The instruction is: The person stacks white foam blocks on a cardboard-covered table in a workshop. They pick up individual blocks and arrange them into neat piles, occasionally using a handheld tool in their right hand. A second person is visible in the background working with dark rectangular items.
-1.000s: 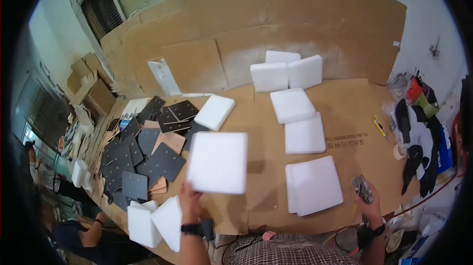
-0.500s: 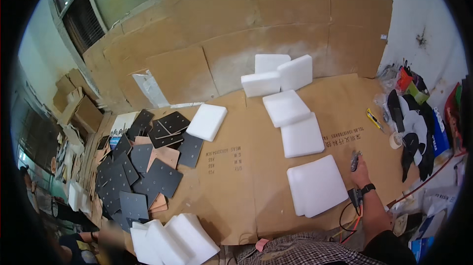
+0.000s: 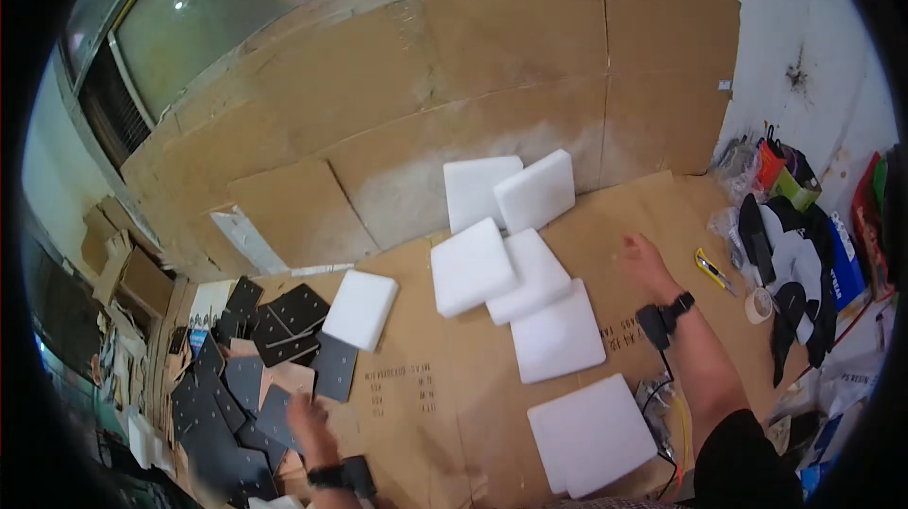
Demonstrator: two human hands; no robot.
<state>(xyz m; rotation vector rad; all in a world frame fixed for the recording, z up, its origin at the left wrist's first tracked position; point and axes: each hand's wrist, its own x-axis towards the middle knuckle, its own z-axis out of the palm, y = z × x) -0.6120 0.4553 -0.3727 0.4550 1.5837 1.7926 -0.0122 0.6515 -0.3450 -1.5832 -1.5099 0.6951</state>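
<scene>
White, unpatterned: foam slabs (image 3: 515, 268) clustered centre of frame; one foam slab (image 3: 359, 308) apart, left of centre; one foam sheet (image 3: 591, 433) lower right.

Black to dark grey, with small pale dots: flat panels (image 3: 255, 358) heaped lower left.

Brown, plain kraft tone: cardboard floor covering (image 3: 445, 395). Cardboard wall sheets (image 3: 492, 64) across the top, same brown, with a whitish dusty patch near their base.

Yellow and black: utility knife (image 3: 711, 270), right of centre.

Pale cream: tape roll (image 3: 758, 305), right.

Black: wrist straps on left hand (image 3: 307, 424) and right hand (image 3: 647, 263).

Black and white: garments (image 3: 790, 272), right edge.
</scene>
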